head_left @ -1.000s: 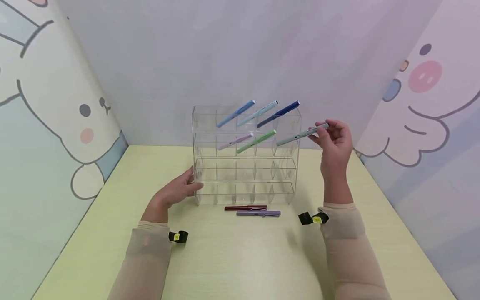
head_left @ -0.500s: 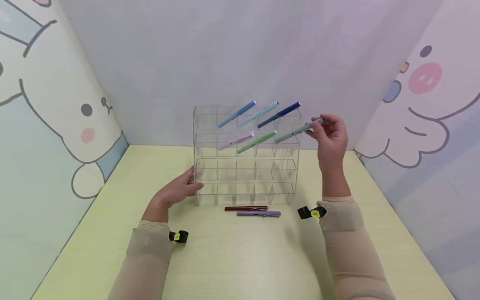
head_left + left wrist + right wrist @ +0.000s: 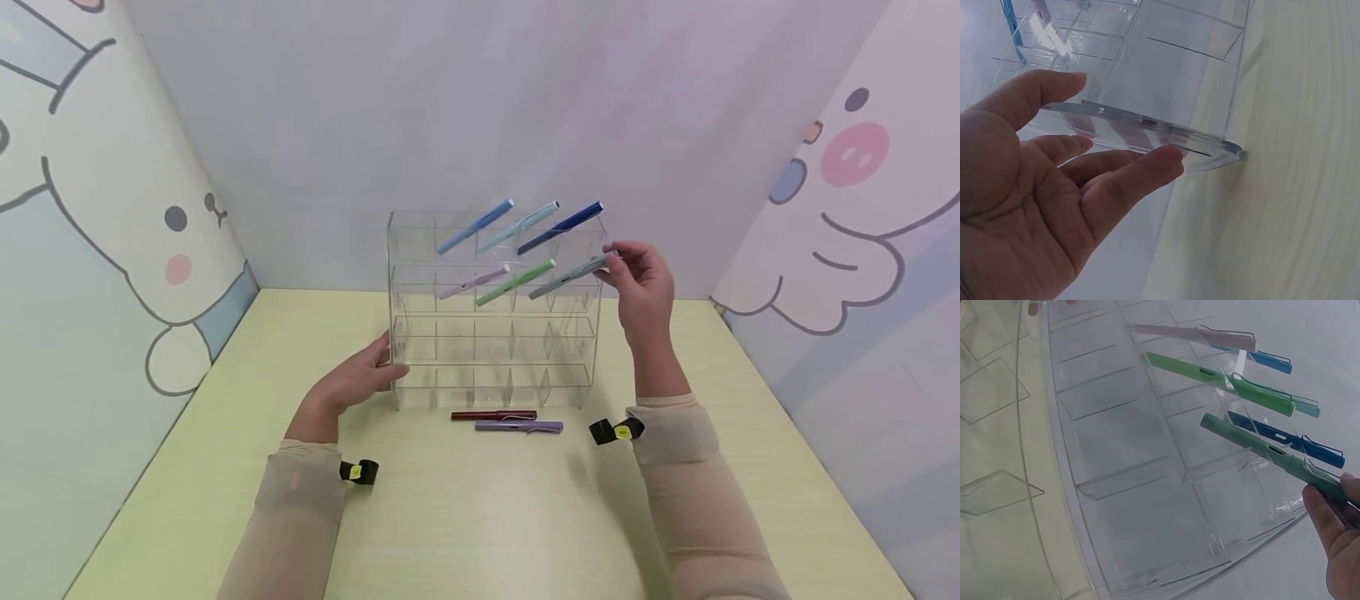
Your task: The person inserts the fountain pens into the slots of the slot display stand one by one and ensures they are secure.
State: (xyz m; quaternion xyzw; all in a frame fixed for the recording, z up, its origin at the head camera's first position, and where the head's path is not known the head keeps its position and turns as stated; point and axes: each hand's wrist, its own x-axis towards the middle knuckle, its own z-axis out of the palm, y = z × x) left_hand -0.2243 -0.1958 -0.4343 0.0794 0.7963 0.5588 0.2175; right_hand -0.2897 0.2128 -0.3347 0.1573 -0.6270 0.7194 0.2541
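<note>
A clear acrylic pen rack (image 3: 492,342) with tiers of compartments stands upright on the table. My left hand (image 3: 358,382) holds its left side near the bottom; in the left wrist view the side panel runs between thumb and fingers. My right hand (image 3: 643,287) pinches a grey-green pen (image 3: 1272,452) by its clip end, the other end slanting down over the second tier at the right. Left of it in that tier lean a green pen (image 3: 515,282) and a pale lilac pen (image 3: 474,282). Light blue (image 3: 476,227), pale aqua (image 3: 519,227) and dark blue pens (image 3: 560,227) slant in the top tier.
On the table (image 3: 480,517), just in front of the rack, lie a dark red pen (image 3: 492,415) and a purple pen (image 3: 517,427), side by side. Behind the rack rises a plain pale wall (image 3: 480,108); walls with cartoon figures flank the table.
My right hand has moved left with the grey-green pen, bringing the pen's lower end further over the second tier, close to the green pen. My left hand stays at the rack's side.
</note>
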